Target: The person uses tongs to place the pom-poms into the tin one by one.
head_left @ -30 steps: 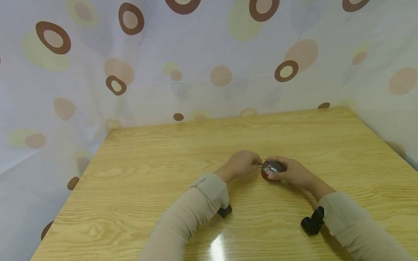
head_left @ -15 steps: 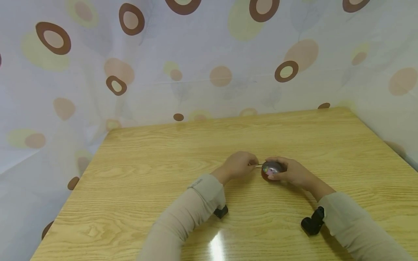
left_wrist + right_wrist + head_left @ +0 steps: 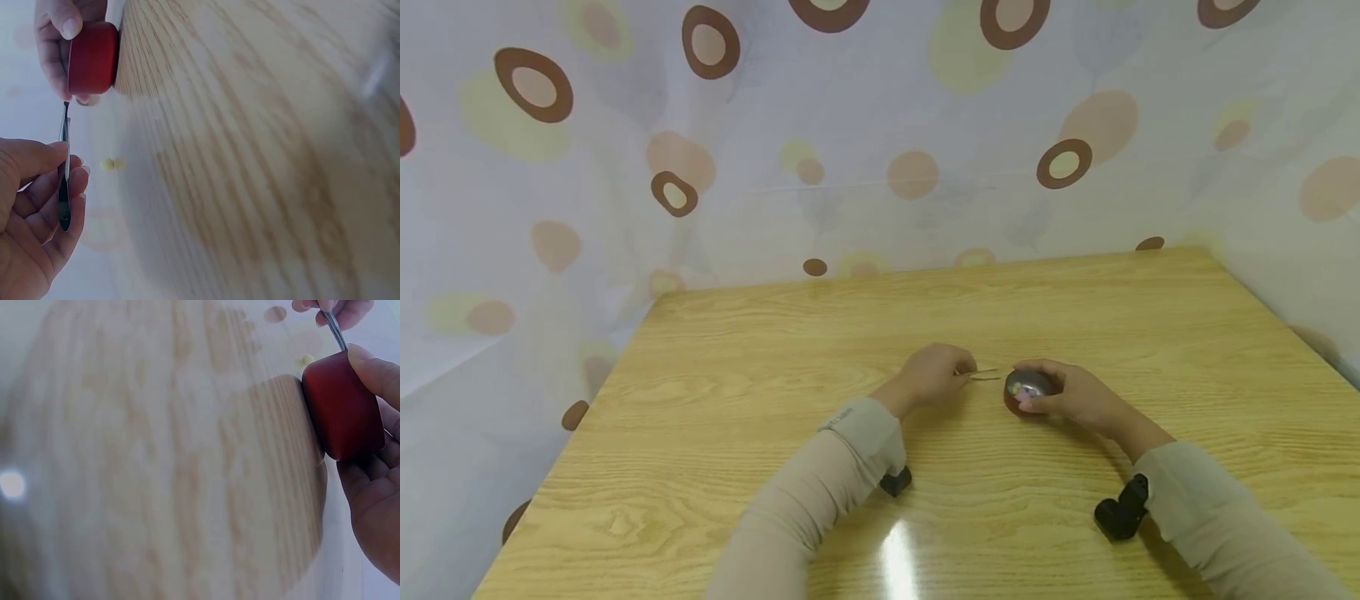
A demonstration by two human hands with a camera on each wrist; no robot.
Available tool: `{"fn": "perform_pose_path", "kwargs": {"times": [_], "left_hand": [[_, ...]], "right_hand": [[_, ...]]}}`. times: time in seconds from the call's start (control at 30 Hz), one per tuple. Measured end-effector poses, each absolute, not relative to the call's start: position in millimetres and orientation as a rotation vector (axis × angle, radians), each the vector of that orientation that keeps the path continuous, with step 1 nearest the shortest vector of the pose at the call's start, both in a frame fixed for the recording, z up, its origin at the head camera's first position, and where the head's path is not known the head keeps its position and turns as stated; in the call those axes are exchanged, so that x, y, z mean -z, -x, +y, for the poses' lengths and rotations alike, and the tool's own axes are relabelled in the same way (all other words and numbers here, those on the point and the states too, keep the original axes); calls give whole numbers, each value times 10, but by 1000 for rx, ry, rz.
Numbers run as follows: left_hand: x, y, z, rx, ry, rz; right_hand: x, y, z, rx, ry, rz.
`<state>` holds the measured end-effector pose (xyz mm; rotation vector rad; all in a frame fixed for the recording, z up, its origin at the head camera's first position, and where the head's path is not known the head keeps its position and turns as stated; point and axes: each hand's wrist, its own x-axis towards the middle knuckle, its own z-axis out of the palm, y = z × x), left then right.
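My left hand [image 3: 928, 377] pinches a pair of metal tweezers [image 3: 985, 374], their two prongs slightly apart and pointing right, just short of the tin's rim in the head view. In the left wrist view the tweezers [image 3: 65, 164] lie between thumb and fingers. A round red tin [image 3: 342, 409] sits on the table, gripped at its right side by the thumb and fingers of my right hand [image 3: 1075, 402]. From above, the tin [image 3: 1036, 382] shows a shiny grey face with a small patch of pink, yellow and green, too small to make out.
The wood-grain table [image 3: 760, 375] reaches back to a patterned white curtain [image 3: 850, 208]. Black wrist cameras [image 3: 1122, 510] hang under both sleeves. A tiny yellow spot [image 3: 108, 164] shows beyond the table surface in the left wrist view.
My left hand has drawn the tweezers leftward, from over the tin to outside its rim. The right hand has stayed on the tin. The head view has shifted slightly.
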<state>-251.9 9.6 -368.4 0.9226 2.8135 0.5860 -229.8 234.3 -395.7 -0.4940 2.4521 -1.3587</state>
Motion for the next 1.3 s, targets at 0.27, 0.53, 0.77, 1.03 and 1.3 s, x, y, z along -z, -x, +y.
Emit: {"fn": "perform_pose_path", "kwargs": {"times": [0.27, 0.53, 0.77, 1.03, 1.3], "left_hand": [[3693, 2539, 14, -544, -868, 2851], [3740, 2546, -17, -540, -772, 2860], [3755, 2571, -25, -543, -715, 2885], [3773, 2587, -19, -556, -705, 2886], [3793, 2596, -13, -556, -709, 2864]], "right_hand": [[3931, 2296, 2351, 1361, 510, 2444], [3965, 2299, 2349, 1350, 482, 2433], [3943, 2301, 2347, 1359, 471, 2426], [3921, 2291, 2346, 1340, 479, 2439], [3925, 2286, 2355, 1353, 486, 2433]]}}
